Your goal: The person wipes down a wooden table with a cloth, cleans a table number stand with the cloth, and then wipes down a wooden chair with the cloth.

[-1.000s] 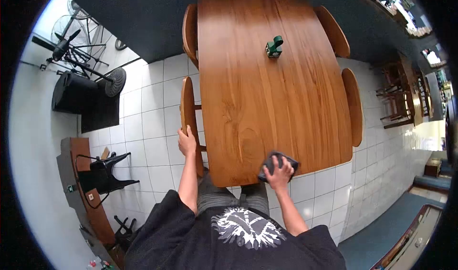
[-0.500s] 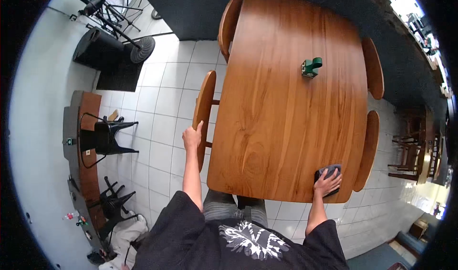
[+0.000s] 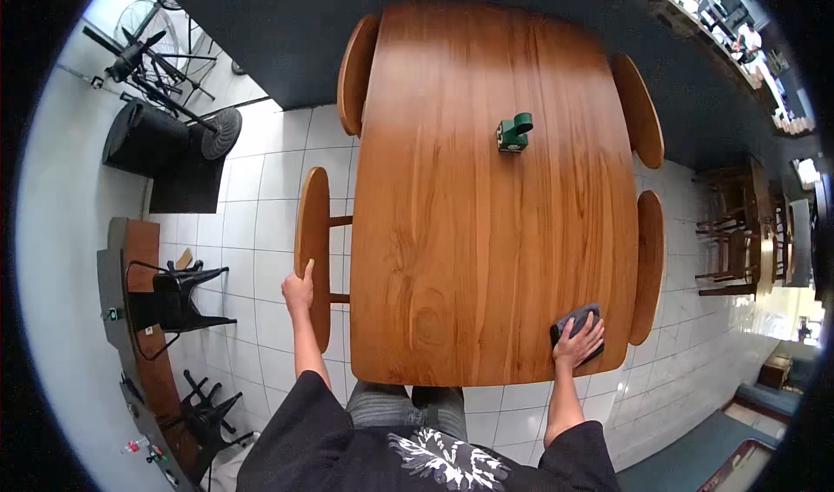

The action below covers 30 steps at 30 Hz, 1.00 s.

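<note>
My left hand (image 3: 298,290) is closed around the edge of a wooden chair's curved backrest (image 3: 313,240), left of the table. The chair stands a little apart from the table edge. On the near right corner of the wooden table (image 3: 469,257), my right hand (image 3: 578,342) lies flat with fingers spread over a folded dark grey cloth (image 3: 587,315). The cloth is partly hidden under the palm. Farther up the tabletop sits a small green holder (image 3: 512,134) with a curved top and white markings.
Another chair (image 3: 356,75) stands at the far left of the table, and two more, the upper chair (image 3: 638,109) and lower chair (image 3: 650,266), line its right side. Black metal chairs (image 3: 178,305) and a standing fan (image 3: 139,62) are at left. A dark wall (image 3: 287,31) borders the far end.
The view has shifted, so the table appears lower and farther left. The chair in my left hand has moved slightly away from the table. My right hand stays on the cloth near the corner.
</note>
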Each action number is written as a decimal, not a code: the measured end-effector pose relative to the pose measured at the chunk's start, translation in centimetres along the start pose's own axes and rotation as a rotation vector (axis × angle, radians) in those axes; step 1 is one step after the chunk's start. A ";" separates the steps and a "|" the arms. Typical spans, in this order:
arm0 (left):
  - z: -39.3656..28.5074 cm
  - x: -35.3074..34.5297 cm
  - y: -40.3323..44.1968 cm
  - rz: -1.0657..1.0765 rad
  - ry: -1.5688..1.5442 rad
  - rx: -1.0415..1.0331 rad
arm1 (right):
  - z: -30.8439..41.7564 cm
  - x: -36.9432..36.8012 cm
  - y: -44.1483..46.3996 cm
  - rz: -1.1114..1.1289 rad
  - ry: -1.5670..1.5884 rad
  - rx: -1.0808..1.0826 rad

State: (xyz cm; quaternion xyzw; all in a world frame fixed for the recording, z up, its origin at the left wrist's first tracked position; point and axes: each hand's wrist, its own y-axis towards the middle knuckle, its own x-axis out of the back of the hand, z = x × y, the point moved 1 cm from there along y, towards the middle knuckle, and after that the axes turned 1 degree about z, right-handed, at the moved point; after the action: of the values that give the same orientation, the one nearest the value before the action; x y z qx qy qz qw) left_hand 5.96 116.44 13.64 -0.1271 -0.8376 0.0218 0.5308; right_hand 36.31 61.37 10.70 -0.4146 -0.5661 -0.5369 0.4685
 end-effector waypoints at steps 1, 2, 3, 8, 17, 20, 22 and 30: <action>-0.3 0.8 0.1 0.007 -0.007 0.024 | 0.0 0.2 -0.1 0.004 -0.005 -0.011; 0.9 0.6 0.9 0.013 0.007 0.036 | 0.1 0.3 -0.1 0.007 0.011 -0.013; 1.3 0.9 1.4 0.017 0.013 0.035 | 0.3 0.5 -0.1 0.010 0.029 -0.011; 3.7 3.1 4.1 0.022 0.000 0.095 | 0.4 0.7 0.1 0.040 0.007 -0.026; 10.0 5.0 8.7 0.022 -0.033 0.083 | 5.5 -1.4 -1.3 0.032 -0.124 -0.213; 10.9 6.1 9.8 0.110 -0.060 0.157 | 12.6 -0.5 -3.4 -0.009 -0.056 -0.066; 11.5 6.3 10.3 0.190 -0.088 0.200 | 17.8 -0.2 -5.3 -0.045 -0.007 0.047; 15.4 6.4 11.8 0.203 -0.143 0.202 | 39.8 3.7 -16.5 0.007 0.492 0.305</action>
State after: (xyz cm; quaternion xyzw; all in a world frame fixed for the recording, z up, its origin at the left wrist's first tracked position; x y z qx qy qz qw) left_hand -8.21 130.90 10.55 -0.1551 -0.8496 0.1685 0.4751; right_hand 16.11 99.60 11.34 -0.1987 -0.5081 -0.5283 0.6506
